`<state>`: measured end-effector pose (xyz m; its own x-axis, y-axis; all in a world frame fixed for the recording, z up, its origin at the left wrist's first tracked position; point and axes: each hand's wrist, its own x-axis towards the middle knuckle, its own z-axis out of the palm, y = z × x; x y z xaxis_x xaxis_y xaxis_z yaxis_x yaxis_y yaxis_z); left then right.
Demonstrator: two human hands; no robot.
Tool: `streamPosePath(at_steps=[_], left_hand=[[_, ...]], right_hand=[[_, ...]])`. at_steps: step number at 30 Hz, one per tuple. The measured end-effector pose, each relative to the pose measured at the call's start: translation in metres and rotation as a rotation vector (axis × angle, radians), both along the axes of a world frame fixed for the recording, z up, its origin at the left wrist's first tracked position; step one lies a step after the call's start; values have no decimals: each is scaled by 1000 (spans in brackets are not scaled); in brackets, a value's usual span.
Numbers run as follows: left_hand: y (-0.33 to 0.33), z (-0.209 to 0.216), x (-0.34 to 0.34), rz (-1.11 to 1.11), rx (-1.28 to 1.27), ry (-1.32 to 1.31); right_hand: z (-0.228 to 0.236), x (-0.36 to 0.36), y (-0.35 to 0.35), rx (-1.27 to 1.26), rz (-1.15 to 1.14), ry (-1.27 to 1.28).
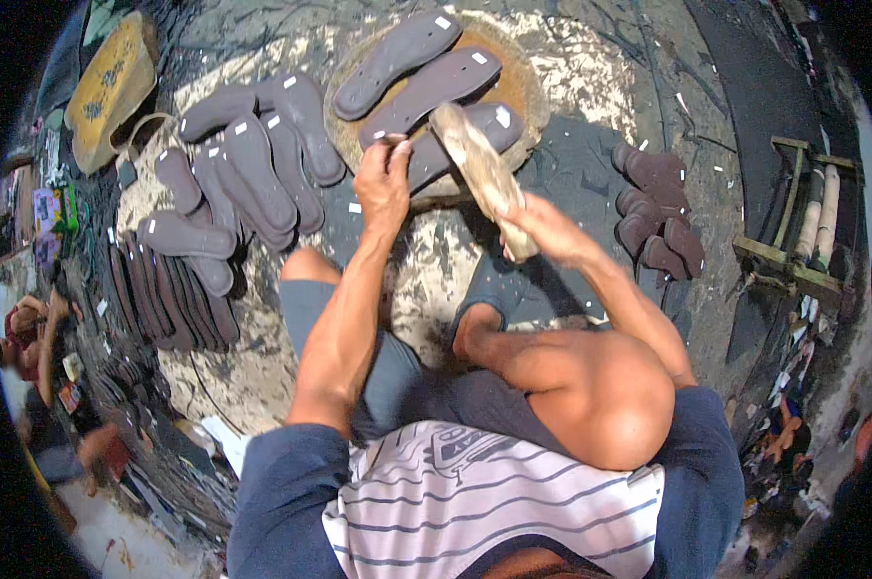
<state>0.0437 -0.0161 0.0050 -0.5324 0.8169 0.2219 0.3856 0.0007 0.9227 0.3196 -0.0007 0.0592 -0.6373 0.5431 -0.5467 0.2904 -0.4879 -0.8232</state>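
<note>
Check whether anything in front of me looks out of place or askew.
The loose soles left of the round block look askew: they overlap at differing angles, unlike the neat row of soles nearer you.

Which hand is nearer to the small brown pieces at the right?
Right. The right hand grips the wooden bar, left of the small brown pieces; the left hand is farther from them, beyond the bar.

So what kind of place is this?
Probably a shoe-making workshop: dark sole-shaped pieces lie on a round block, similar pieces are piled to its left, and the right hand grips a wooden club.
</note>
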Motion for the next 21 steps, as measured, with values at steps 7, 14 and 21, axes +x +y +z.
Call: streamPosePath(at_steps=[7,14,21], left_hand=[[-25,21,28,-35,-303,-166],[-25,16,27,-66,-254,-173],[-36,10,17,-109,-152,157]], right_hand=[[-14,1,-14,-107,-123,-2],[2,-4,-10,-145,-135,16],[188,-35,32,310,-161,142]])
